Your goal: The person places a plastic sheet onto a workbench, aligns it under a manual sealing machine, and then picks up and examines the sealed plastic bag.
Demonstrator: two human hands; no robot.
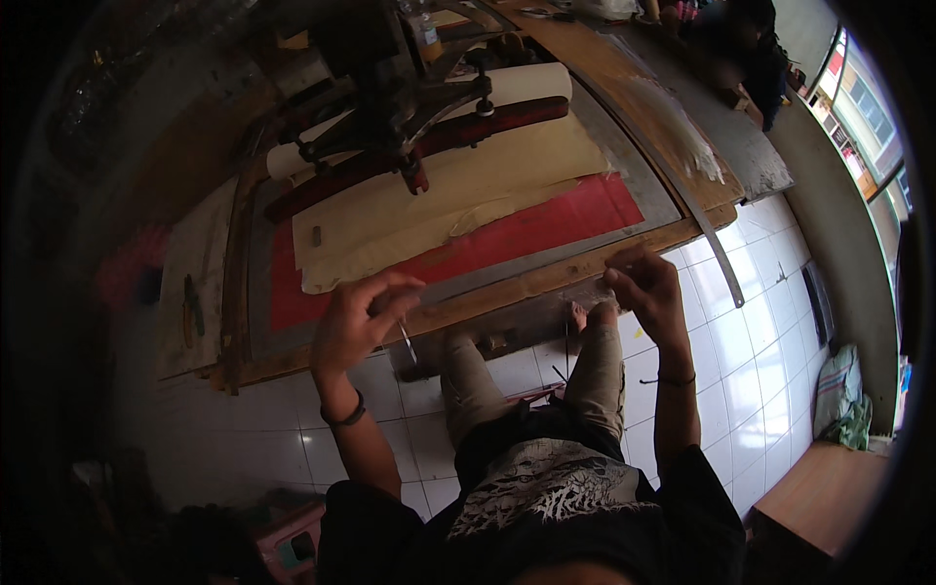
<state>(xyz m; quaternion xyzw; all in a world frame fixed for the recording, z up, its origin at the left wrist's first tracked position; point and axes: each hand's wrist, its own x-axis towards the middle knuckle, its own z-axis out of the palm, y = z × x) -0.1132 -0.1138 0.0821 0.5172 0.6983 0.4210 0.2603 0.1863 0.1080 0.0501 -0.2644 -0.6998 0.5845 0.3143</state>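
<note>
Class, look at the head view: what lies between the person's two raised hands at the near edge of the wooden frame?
Between the left hand and right hand runs only the near rail of the wooden frame, bare there. Any thread between them is too fine to tell.

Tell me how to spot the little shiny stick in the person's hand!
Find the big wooden frame with red cloth stretched across it. At its near edge, go to the left hand. The thin metal tool pokes down from those fingers; it is the only slim, silvery thing there, unlike the pale paper and the dark clamp farther up.
</note>
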